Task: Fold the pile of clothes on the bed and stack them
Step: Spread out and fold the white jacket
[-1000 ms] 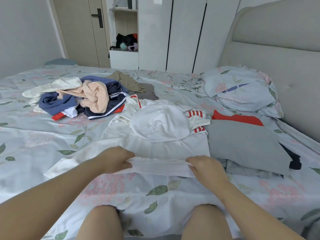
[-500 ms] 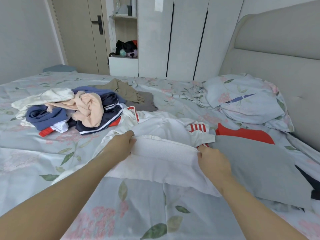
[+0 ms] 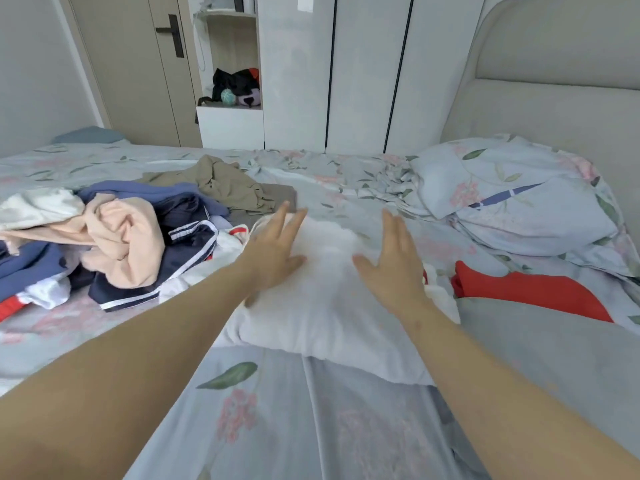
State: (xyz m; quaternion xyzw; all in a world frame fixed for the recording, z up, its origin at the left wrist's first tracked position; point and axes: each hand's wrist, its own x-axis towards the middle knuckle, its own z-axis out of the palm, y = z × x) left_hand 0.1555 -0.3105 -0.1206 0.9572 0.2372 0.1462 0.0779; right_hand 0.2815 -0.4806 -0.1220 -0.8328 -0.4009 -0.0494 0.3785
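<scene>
The white garment [image 3: 325, 306] lies folded in the middle of the frame, on the floral bedsheet [image 3: 311, 427], its near edge a doubled, rounded fold. Just left of it sprawls the unfolded pile [image 3: 121, 244] — peach, navy and white pieces tangled together, with one striped navy edge touching the white garment's left side. A khaki garment [image 3: 225, 185] sits behind the pile, toward the upper middle. At the right, a grey garment [image 3: 540, 341] lies flat, touching the white one, and a red garment [image 3: 519, 289] shows just beyond it. A floral pillow [image 3: 512, 202] rests at the upper right against the padded headboard [image 3: 554, 81]; the wardrobe [image 3: 363, 64] and a door [image 3: 138, 64] fill the top of the frame.

Both hands are spread over the far half of the white garment, palms down, fingers straight, grasping nothing: the left hand [image 3: 273, 251] on its left part, the right hand [image 3: 391, 258] on its right part. Motion blur hides how firmly they press.

Half a second earlier each hand pinched the garment's hem and carried it away from the person — now the hem is let go and the cloth lies doubled over itself.
</scene>
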